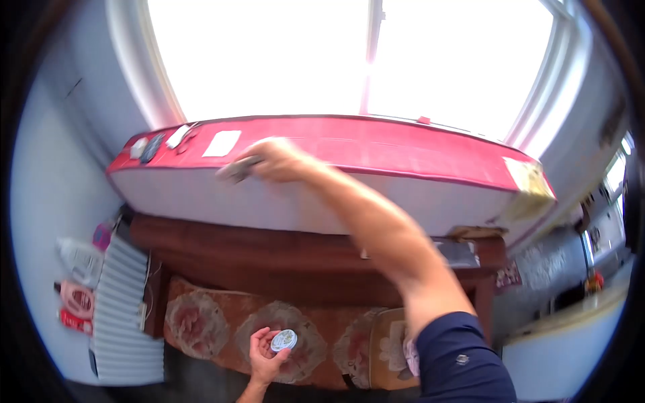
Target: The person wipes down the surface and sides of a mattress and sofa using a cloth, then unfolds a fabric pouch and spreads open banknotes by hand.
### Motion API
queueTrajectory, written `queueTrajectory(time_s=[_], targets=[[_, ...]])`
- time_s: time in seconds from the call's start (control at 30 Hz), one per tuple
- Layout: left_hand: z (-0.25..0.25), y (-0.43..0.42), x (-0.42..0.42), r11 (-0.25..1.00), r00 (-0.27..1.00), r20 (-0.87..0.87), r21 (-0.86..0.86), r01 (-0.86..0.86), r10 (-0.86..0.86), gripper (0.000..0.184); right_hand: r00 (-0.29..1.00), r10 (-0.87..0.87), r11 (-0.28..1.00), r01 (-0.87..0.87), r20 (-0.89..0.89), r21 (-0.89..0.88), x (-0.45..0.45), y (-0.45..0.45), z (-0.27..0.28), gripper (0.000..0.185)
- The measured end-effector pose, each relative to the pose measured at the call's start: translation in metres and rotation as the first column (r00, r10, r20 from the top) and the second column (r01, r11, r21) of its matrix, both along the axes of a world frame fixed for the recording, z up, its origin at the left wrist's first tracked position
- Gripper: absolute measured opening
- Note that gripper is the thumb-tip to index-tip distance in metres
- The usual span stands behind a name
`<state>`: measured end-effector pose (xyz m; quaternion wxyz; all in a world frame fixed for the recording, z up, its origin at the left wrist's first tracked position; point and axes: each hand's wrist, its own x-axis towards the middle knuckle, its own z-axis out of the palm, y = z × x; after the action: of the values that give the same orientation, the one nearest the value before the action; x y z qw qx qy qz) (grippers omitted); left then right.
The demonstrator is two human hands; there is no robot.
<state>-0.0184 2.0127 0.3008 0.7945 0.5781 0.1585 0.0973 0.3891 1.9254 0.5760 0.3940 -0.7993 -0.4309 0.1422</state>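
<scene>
My left hand (263,354) is low in front of me, its fingers closed round a small round tin (285,340) with a pale, patterned lid turned upward. My right arm reaches across to the red-covered window sill (396,148). At the sill's front edge, my right hand (277,160) is closed on a greyish object (240,169), smeared by motion so its kind is unclear. Just beyond this hand, a white sheet of paper (222,144) lies flat on the sill.
Several small items, including a dark remote-like object (152,148), lie at the sill's left end. Below runs a brown sofa back (282,262) above a floral seat cover (201,322). Bottles (77,299) stand beside a white ribbed radiator (127,316) at left.
</scene>
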Motion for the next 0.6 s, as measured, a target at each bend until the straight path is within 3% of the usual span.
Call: queueTrajectory(time_s=[0.03, 0.07, 0.1, 0.13, 0.17, 0.23, 0.27, 0.33, 0.4, 0.43, 0.5, 0.53, 0.57, 0.6], targets=[[-0.009, 0.017, -0.018, 0.999, 0.998, -0.059, 0.046, -0.02, 0.023, 0.077, 0.965, -0.058, 0.991, 0.026, 0.255, 0.13, 0.025, -0.011, -0.023, 0.051], [-0.017, 0.035, -0.038, 0.996, 0.993, -0.115, 0.088, -0.03, 0.04, 0.077, 0.936, -0.058, 0.981, -0.01, 0.347, 0.192, 0.047, -0.041, -0.036, 0.046], [-0.027, 0.051, -0.059, 0.992, 0.976, -0.19, 0.085, -0.092, 0.107, 0.075, 0.906, -0.242, 0.967, 0.254, 0.348, 0.013, 0.055, -0.082, -0.031, 0.031], [-0.04, 0.067, -0.083, 0.985, 0.959, -0.235, 0.095, -0.143, 0.162, 0.074, 0.786, -0.374, 0.922, 0.373, 0.493, 0.104, 0.077, -0.138, -0.052, 0.021], [-0.053, 0.083, -0.107, 0.978, 0.938, -0.281, 0.104, -0.183, 0.205, 0.072, 0.564, -0.445, 0.766, 0.642, 0.696, -0.03, 0.112, -0.213, -0.083, 0.02], [-0.081, 0.113, -0.155, 0.962, 0.907, -0.322, 0.126, -0.241, 0.27, 0.07, 0.276, -0.717, 0.382, 0.924, 0.64, 0.028, 0.111, -0.328, -0.091, 0.03], [-0.09, 0.121, -0.17, 0.945, 0.875, -0.362, 0.165, -0.281, 0.323, 0.068, 0.089, -0.693, 0.133, 0.991, 0.716, 0.005, 0.133, -0.404, -0.113, 0.033], [-0.09, 0.127, -0.188, 0.944, 0.855, -0.402, 0.176, -0.278, 0.327, 0.066, -0.004, -0.87, -0.084, 0.986, 0.492, -0.142, 0.118, -0.438, -0.089, 0.038], [-0.079, 0.129, -0.187, 0.946, 0.839, -0.439, 0.185, -0.266, 0.322, 0.064, -0.047, -0.786, -0.157, 0.98, 0.617, -0.125, 0.126, -0.395, -0.082, 0.038], [-0.066, 0.129, -0.171, 0.939, 0.834, -0.435, 0.22, -0.266, 0.338, 0.063, 0.007, -0.771, -0.093, 0.988, 0.636, -0.124, 0.135, -0.356, -0.084, 0.036], [-0.054, 0.134, -0.141, 0.936, 0.84, -0.427, 0.253, -0.244, 0.334, 0.062, 0.199, -0.731, 0.153, 0.98, 0.652, -0.127, 0.133, -0.23, -0.079, 0.028], [-0.055, 0.137, -0.127, 0.952, 0.882, -0.363, 0.176, -0.251, 0.3, 0.065, 0.33, -0.553, 0.354, 0.924, 0.766, -0.142, 0.12, -0.152, -0.075, 0.027], [-0.053, 0.14, -0.113, 0.964, 0.918, -0.294, 0.098, -0.247, 0.265, 0.068, 0.528, -0.487, 0.65, 0.751, 0.696, -0.115, 0.109, -0.087, -0.069, 0.025], [-0.048, 0.141, -0.1, 0.969, 0.926, -0.288, 0.1, -0.225, 0.244, 0.068, 0.729, -0.34, 0.869, 0.485, 0.593, -0.097, 0.098, -0.024, -0.063, 0.025]])
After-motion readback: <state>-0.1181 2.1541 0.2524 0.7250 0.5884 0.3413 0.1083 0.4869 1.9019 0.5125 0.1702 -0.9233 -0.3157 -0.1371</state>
